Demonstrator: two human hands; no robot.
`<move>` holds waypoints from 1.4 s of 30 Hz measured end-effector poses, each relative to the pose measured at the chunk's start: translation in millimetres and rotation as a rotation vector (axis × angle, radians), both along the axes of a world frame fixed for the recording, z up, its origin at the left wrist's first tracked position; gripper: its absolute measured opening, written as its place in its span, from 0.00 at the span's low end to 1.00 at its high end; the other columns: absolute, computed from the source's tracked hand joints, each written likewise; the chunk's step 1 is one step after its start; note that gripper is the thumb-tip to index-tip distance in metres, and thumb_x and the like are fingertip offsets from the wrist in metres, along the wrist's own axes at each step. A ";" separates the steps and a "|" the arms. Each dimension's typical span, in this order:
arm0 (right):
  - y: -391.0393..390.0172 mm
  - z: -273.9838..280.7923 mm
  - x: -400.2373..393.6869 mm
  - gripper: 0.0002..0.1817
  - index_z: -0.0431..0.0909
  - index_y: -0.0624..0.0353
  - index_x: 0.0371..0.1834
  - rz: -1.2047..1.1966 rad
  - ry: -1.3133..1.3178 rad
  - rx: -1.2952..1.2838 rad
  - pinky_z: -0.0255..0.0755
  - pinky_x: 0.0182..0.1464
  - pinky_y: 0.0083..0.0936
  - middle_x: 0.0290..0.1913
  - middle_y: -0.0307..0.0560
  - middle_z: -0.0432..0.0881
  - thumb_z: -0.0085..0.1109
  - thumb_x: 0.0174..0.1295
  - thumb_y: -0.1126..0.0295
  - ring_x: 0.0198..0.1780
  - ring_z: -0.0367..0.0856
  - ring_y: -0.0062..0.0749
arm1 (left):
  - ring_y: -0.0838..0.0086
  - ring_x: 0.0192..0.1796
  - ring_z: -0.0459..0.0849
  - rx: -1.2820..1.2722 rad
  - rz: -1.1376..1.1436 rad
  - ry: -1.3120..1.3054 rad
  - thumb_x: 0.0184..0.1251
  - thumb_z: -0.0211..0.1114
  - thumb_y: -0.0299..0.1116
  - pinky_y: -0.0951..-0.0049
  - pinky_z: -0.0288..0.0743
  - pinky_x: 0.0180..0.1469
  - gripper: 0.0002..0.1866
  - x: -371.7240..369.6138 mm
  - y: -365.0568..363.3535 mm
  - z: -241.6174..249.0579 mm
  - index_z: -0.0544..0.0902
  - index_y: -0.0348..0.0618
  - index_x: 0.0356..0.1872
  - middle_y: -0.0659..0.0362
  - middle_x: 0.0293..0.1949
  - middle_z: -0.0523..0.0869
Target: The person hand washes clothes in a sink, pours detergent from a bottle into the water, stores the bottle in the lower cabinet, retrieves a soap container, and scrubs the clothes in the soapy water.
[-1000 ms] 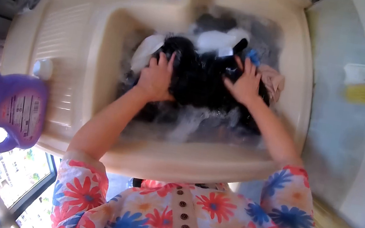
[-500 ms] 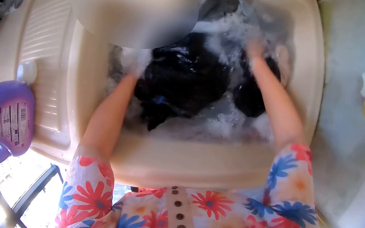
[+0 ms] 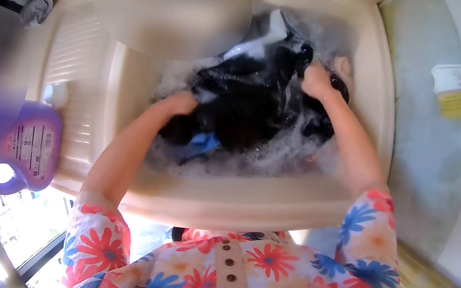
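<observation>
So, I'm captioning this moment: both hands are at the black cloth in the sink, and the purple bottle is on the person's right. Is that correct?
Not quite: the head view shows the purple bottle on the person's left. The rest stands: left hand and right hand are at the black cloth in the sink.

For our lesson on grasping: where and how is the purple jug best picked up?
Probably by the handle loop of the purple jug, with the left hand coming from the wearer's side: the see-through hole sits toward that end, leaving a narrow strip to wrap around.
</observation>
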State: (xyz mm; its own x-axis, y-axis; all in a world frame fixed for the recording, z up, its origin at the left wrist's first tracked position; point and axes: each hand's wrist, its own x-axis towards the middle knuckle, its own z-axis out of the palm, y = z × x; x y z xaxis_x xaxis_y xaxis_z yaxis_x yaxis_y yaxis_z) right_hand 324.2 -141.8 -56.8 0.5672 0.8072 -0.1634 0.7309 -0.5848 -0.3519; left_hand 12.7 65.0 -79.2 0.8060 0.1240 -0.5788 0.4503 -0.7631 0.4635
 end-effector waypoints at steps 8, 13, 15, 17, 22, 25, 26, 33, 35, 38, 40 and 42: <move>-67.6 12.3 -112.9 0.48 0.47 0.43 0.69 0.401 -0.541 -0.259 0.56 0.58 0.58 0.68 0.56 0.48 0.64 0.43 0.59 0.65 0.51 0.58 | 0.38 0.65 0.50 0.186 -0.065 -0.070 0.27 0.74 0.57 0.27 0.56 0.50 0.56 26.3 -81.6 120.3 0.57 0.59 0.65 0.44 0.67 0.49; -50.4 -26.1 -71.9 0.38 0.55 0.51 0.65 0.364 -0.312 -0.084 0.60 0.61 0.34 0.62 0.53 0.61 0.59 0.47 0.63 0.61 0.62 0.45 | 0.51 0.53 0.73 0.434 0.018 -0.359 0.42 0.68 0.48 0.54 0.70 0.50 0.37 68.3 -78.7 52.6 0.67 0.46 0.56 0.44 0.52 0.72; -43.1 -42.9 -68.2 0.35 0.60 0.52 0.62 0.209 -0.229 -0.039 0.63 0.58 0.32 0.58 0.55 0.67 0.59 0.47 0.64 0.58 0.67 0.46 | 0.52 0.52 0.74 0.301 0.184 -0.292 0.45 0.66 0.44 0.57 0.71 0.50 0.30 83.3 -72.8 38.8 0.71 0.42 0.51 0.45 0.50 0.74; -25.9 0.7 -90.5 0.34 0.64 0.51 0.60 -0.024 -0.053 -0.074 0.66 0.55 0.34 0.52 0.58 0.72 0.60 0.45 0.66 0.54 0.70 0.49 | 0.56 0.50 0.76 0.203 0.284 -0.215 0.46 0.61 0.36 0.62 0.71 0.50 0.20 85.1 -68.6 48.3 0.77 0.43 0.44 0.47 0.48 0.76; -31.9 35.0 -103.7 0.21 0.76 0.54 0.46 -0.070 0.203 0.320 0.70 0.47 0.33 0.39 0.57 0.79 0.59 0.43 0.74 0.45 0.77 0.50 | 0.57 0.48 0.77 0.246 0.444 -0.410 0.41 0.64 0.33 0.62 0.71 0.50 0.25 46.7 -64.7 67.2 0.77 0.53 0.48 0.51 0.44 0.79; -41.4 84.5 -100.9 0.16 0.79 0.61 0.38 -0.038 0.395 0.393 0.70 0.44 0.24 0.35 0.52 0.82 0.62 0.41 0.76 0.38 0.81 0.33 | 0.57 0.48 0.77 0.160 0.465 -0.589 0.32 0.71 0.33 0.65 0.71 0.51 0.31 28.4 -59.6 85.9 0.78 0.49 0.48 0.51 0.43 0.80; -43.0 115.4 -105.3 0.15 0.79 0.62 0.37 -0.007 0.347 0.426 0.70 0.43 0.22 0.34 0.50 0.83 0.63 0.42 0.75 0.37 0.80 0.26 | 0.57 0.48 0.78 0.106 0.480 -0.649 0.32 0.71 0.32 0.65 0.71 0.51 0.31 24.3 -58.7 99.8 0.78 0.47 0.47 0.50 0.42 0.81; -38.3 256.7 -46.1 0.08 0.76 0.61 0.28 -0.031 0.374 0.702 0.68 0.42 0.16 0.31 0.35 0.77 0.53 0.49 0.86 0.36 0.73 0.18 | 0.68 0.42 0.79 -0.313 0.553 -0.937 0.33 0.64 0.24 0.73 0.71 0.49 0.32 -9.0 1.3 198.4 0.74 0.40 0.51 0.51 0.38 0.81; -28.7 244.8 -18.8 0.14 0.76 0.63 0.30 -0.012 0.266 0.752 0.68 0.45 0.17 0.33 0.39 0.79 0.46 0.44 0.90 0.39 0.74 0.22 | 0.65 0.46 0.78 -0.260 0.545 -0.909 0.33 0.64 0.25 0.73 0.69 0.52 0.34 -16.9 18.1 182.8 0.73 0.41 0.53 0.49 0.43 0.80; -13.1 204.6 -5.0 0.19 0.78 0.64 0.32 0.074 0.096 0.698 0.67 0.47 0.18 0.34 0.42 0.80 0.43 0.38 0.89 0.41 0.76 0.26 | 0.55 0.60 0.67 0.053 0.456 -0.668 0.33 0.65 0.27 0.69 0.62 0.60 0.40 -17.6 28.0 148.9 0.68 0.51 0.59 0.46 0.58 0.69; -9.0 167.6 -10.8 0.18 0.78 0.59 0.38 0.061 0.120 0.557 0.68 0.47 0.20 0.35 0.44 0.81 0.48 0.42 0.85 0.42 0.77 0.28 | 0.49 0.65 0.57 0.338 0.312 -0.480 0.33 0.68 0.32 0.54 0.58 0.63 0.46 -9.3 12.4 123.1 0.61 0.63 0.63 0.47 0.64 0.59; -7.8 123.8 -24.5 0.24 0.73 0.55 0.48 0.223 -0.016 0.405 0.67 0.54 0.27 0.48 0.49 0.76 0.62 0.43 0.71 0.51 0.74 0.38 | 0.46 0.66 0.52 0.427 0.246 -0.184 0.36 0.70 0.44 0.39 0.54 0.59 0.47 2.0 -18.8 137.4 0.57 0.70 0.64 0.47 0.66 0.55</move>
